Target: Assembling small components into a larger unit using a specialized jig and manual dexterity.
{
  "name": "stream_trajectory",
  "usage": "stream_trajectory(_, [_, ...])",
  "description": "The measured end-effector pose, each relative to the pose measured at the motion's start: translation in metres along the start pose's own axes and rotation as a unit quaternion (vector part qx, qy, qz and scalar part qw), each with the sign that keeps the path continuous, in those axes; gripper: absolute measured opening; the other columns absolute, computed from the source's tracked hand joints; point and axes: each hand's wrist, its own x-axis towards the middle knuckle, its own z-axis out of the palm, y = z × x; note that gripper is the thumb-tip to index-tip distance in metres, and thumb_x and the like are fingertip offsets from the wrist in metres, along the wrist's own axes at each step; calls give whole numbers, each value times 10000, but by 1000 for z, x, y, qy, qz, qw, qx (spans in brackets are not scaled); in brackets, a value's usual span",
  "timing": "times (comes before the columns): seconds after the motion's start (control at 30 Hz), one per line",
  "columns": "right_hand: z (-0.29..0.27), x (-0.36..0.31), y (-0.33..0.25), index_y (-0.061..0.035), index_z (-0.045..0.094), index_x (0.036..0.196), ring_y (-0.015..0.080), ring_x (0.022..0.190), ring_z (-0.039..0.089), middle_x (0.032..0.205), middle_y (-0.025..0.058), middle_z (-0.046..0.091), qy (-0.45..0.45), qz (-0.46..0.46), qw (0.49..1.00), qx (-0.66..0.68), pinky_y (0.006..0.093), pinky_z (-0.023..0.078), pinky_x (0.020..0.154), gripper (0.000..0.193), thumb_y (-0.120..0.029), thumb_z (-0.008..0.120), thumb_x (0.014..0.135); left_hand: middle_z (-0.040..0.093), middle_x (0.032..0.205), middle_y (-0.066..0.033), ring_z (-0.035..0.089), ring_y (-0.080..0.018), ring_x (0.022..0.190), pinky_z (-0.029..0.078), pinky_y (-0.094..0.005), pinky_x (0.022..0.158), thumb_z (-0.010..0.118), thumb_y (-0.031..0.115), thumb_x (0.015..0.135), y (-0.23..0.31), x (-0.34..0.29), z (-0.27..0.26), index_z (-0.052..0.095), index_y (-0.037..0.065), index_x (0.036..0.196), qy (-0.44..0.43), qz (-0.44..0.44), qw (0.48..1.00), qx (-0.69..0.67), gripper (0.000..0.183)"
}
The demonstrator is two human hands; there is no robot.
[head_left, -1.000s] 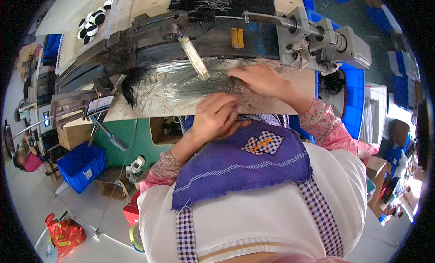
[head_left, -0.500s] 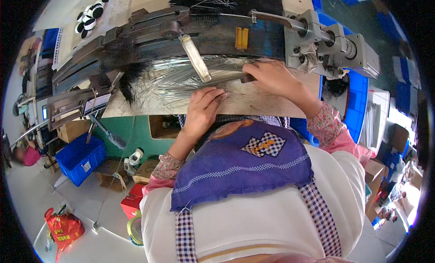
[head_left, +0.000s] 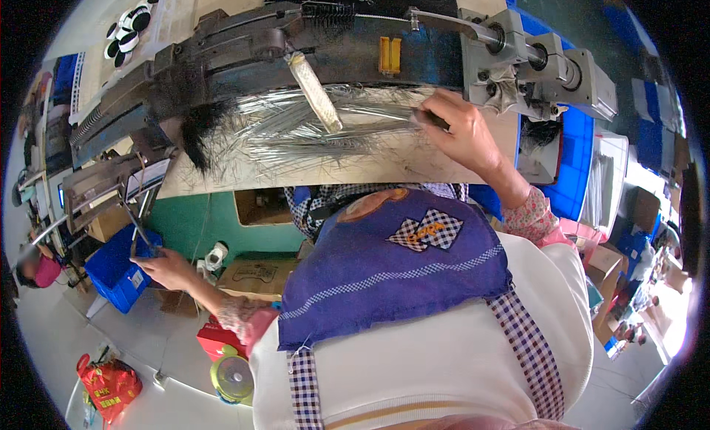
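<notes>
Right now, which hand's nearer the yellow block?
Right. Your right hand is in front and to the right of the yellow block; your left hand is much farther off to the left.

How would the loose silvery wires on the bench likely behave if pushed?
The wires would probably slide and fan apart, since they lie loose and crisscrossed. They look springy rather than floppy, being thin yet mostly straight.

Even, moderately bright light falls on my purple apron (head_left: 384, 263). Beyond it, silvery wires (head_left: 296, 149) glint, and the open box (head_left: 260, 208) just past its edge lies in shadow. Well to the apron's right, white glare washes out detail. Outward from it, straight edges bow and fade into black.
</notes>
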Motion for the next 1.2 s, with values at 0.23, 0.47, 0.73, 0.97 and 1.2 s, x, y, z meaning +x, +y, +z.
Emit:
stream_trajectory(0.23, [-25, -4, -22, 0, 602, 842, 298, 702, 609, 804, 118, 599, 61, 15, 998, -28, 374, 492, 632, 129, -89, 685, 797, 547, 1253, -216, 598, -375, 1030, 501, -452, 781, 597, 310, 889, 85, -25, -40, 339, 39, 1412, -45, -5, 990, -134, 643])
stream_trajectory(0.47, [-93, 10, -43, -20, 648, 893, 267, 789, 649, 841, 108, 652, 53, -59, 993, -82, 333, 503, 690, 113, -114, 652, 831, 564, 1273, -171, 523, -308, 1194, 375, -391, 1019, 620, 174, 881, 211, -18, -182, 489, -34, 1289, -77, 262, 716, -643, 477])
stream_trajectory(0.73, [-76, 41, -87, 21, 641, 931, 135, 768, 629, 855, 89, 666, 21, -107, 993, 35, 264, 492, 705, 104, -47, 594, 868, 605, 701, -56, 580, -155, 714, 456, -279, 646, 545, 240, 937, 311, -28, -227, 585, 40, 1157, -588, 333, 408, -613, 300])
stream_trajectory(0.97, [-60, 41, -66, -16, 642, 1022, 93, 688, 578, 813, 45, 667, -34, -47, 997, 48, 248, 474, 651, 173, -104, 596, 881, 477, 632, 34, 457, -86, 592, 378, -250, 529, 471, 238, 986, 260, -60, -177, 634, 29, 938, -516, 257, 508, -640, 269])
stream_trajectory(1.2, [-56, 99, -51, -16, 611, 943, 275, 850, 618, 927, 96, 586, 117, -221, 955, -159, 354, 529, 708, 206, -17, 561, 743, 571, 1029, -71, 571, -165, 941, 495, -332, 810, 431, 195, 999, 259, -47, -142, 529, 51, 1007, -456, 187, 539, -683, 174])
